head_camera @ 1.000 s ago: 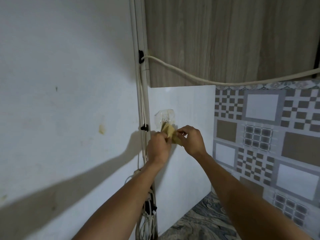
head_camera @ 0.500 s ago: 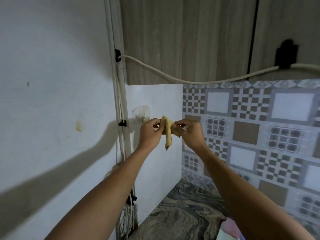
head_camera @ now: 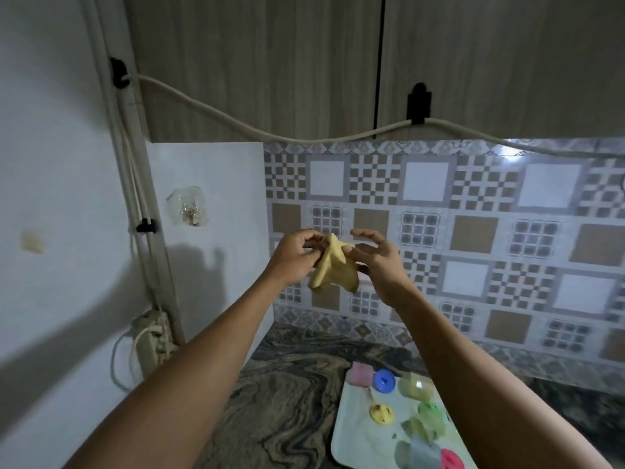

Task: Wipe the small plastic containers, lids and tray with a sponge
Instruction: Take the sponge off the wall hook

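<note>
Right side of the tray is hidden behind the right forearm; its near edge and the red lid are cut off at the bottom of view. The containers on it are blurred. The left hand covers the upper left edge of the sponge; whether the right hand grips it cannot be told.
</note>
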